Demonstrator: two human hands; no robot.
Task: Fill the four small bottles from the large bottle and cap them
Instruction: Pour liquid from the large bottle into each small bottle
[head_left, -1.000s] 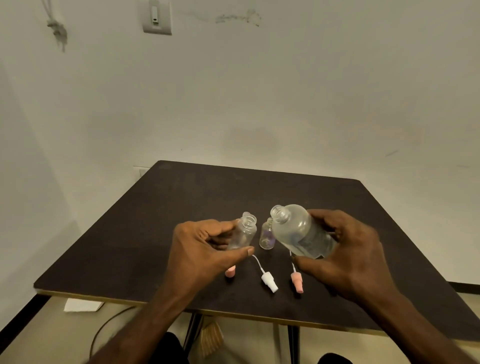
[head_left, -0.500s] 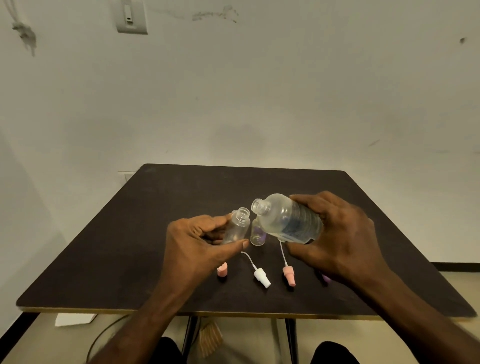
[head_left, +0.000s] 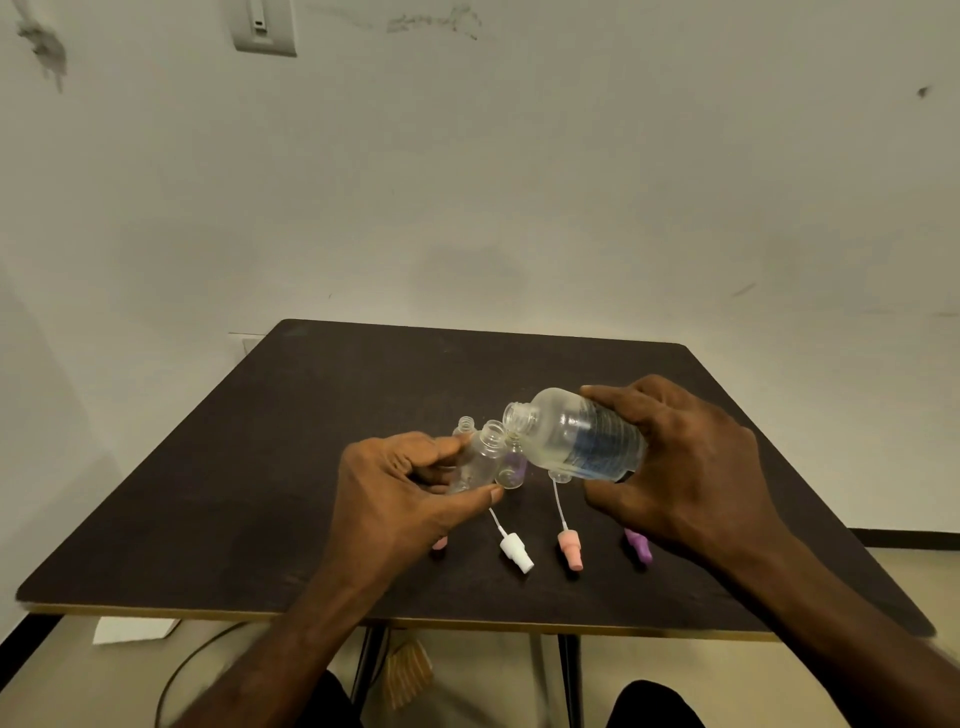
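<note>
Head view: I see the large bottle (head_left: 574, 439) held above the table (head_left: 260, 493) in the right hand (head_left: 685, 467), tilted so its open neck points left and slightly down. The right fingers (head_left: 618, 397) curl over the top of its body and the thumb presses from below, so the hand is clamped around it. A blue-tinted area shows through the clear wall near the base; I cannot tell the liquid level.

The left hand (head_left: 400, 493) grips one small bottle (head_left: 480, 457), uncapped and leaning right, with its mouth just beside and below the large bottle's neck. The left thumb (head_left: 478, 501) and forefinger pinch its body; the other fingers are folded under and hidden. I cannot tell whether the two mouths touch, or whether liquid is flowing.

Behind the held bottle, a second small bottle (head_left: 466, 423) shows only its threaded neck. A third small bottle (head_left: 513, 467), with a purple tint, stands between the two hands, partly covered. A rounded clear base (head_left: 560, 475) under the large bottle is all I can make out of a fourth.

On the table nearer me lie spray caps with dip tubes: a white cap (head_left: 516, 553), a pink cap (head_left: 570, 551), a purple cap (head_left: 639, 545) partly covered by the right wrist, and another pink cap (head_left: 440, 543) mostly hidden by the left hand.

Beyond the table edge, paper (head_left: 132, 629) and a cable (head_left: 192, 660) lie on the floor. A wall switch (head_left: 264, 26) is cut off by the top of the frame.
</note>
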